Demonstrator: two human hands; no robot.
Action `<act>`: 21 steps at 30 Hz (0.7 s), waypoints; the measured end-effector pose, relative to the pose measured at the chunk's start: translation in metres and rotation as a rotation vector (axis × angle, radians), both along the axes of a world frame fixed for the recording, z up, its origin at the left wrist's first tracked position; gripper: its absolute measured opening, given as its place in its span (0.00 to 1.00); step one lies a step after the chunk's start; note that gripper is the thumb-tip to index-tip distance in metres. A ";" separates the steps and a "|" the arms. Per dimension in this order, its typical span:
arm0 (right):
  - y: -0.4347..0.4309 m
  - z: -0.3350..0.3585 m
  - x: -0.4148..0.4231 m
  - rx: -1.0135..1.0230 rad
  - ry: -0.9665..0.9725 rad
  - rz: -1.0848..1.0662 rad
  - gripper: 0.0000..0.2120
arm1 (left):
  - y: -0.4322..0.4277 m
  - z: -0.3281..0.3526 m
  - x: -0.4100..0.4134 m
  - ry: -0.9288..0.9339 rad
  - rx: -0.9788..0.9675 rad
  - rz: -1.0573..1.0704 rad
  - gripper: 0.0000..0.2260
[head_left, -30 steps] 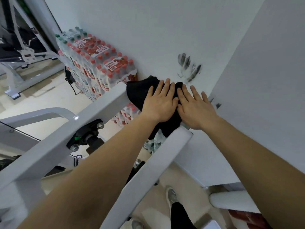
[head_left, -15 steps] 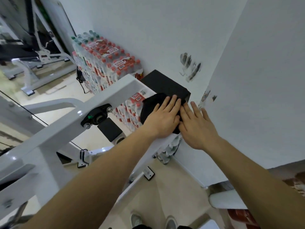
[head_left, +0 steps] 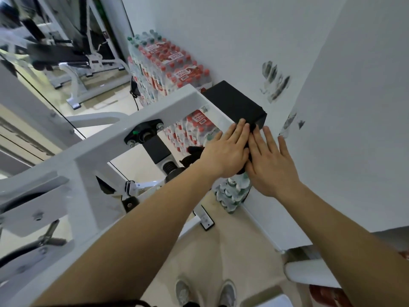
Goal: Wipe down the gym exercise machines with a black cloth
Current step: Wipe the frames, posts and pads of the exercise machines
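Now both hands lie flat on the black cloth (head_left: 194,153), at the top of the white exercise machine (head_left: 106,140), close to the corner of the room. The left hand (head_left: 225,152) has its fingers straight and pressed together, and its palm presses the cloth down on the white bar of the frame. The right hand (head_left: 271,166) lies just beside it, touching it at the side, with fingers straight and a little spread; neither hand pinches or curls round anything. Most of the cloth is hidden under the two palms: only a crumpled part comes out at the left of the left hand, and a narrow dark strip shows between the hands. The fingertips of the left hand reach the lower edge of a black block (head_left: 234,105) which sits at the end of the frame. The little finger of the right hand is near the white wall (head_left: 354,107), but I cannot tell if it touches it. On this wall, above the hands, there are dark smudges (head_left: 275,82). Behind the frame, packs of water bottles (head_left: 170,63) with red caps are stacked against the wall. Far below, two grey shoes (head_left: 204,292) stand on the pale floor.
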State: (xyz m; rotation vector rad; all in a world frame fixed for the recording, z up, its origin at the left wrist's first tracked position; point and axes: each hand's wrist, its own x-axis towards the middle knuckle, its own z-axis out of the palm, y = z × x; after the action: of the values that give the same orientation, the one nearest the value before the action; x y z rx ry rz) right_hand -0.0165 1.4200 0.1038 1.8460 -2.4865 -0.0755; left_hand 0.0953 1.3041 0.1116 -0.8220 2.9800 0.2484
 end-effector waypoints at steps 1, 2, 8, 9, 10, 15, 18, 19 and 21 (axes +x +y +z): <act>0.001 0.000 0.002 0.001 0.000 0.008 0.36 | 0.002 -0.002 0.003 0.013 0.005 -0.007 0.28; 0.003 -0.001 0.007 -0.001 -0.004 0.019 0.36 | 0.004 -0.003 0.008 0.025 -0.001 -0.018 0.28; 0.010 -0.010 0.061 -0.060 -0.123 0.074 0.35 | 0.022 -0.010 0.068 0.079 -0.055 -0.003 0.28; 0.010 -0.011 0.072 -0.064 -0.146 0.089 0.35 | 0.025 -0.010 0.081 0.081 -0.062 0.003 0.28; 0.011 -0.012 0.085 -0.067 -0.163 0.105 0.36 | 0.029 -0.011 0.096 0.081 -0.079 0.008 0.28; 0.022 -0.015 0.150 -0.090 -0.202 0.182 0.36 | 0.049 -0.019 0.169 0.088 -0.105 0.074 0.27; 0.026 -0.019 0.188 -0.103 -0.199 0.216 0.36 | 0.055 -0.025 0.209 0.073 -0.131 0.094 0.27; 0.026 -0.021 0.200 -0.106 -0.191 0.231 0.35 | 0.057 -0.027 0.222 0.067 -0.147 0.099 0.27; 0.026 -0.024 0.224 -0.100 -0.177 0.271 0.35 | 0.064 -0.027 0.250 0.055 -0.140 0.134 0.27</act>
State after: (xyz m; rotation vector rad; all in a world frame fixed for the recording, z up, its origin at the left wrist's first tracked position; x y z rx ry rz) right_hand 0.2076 1.4462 0.0795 2.2113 -2.2658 0.2272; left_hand 0.3448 1.3677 0.0850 -1.0485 3.0246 0.0677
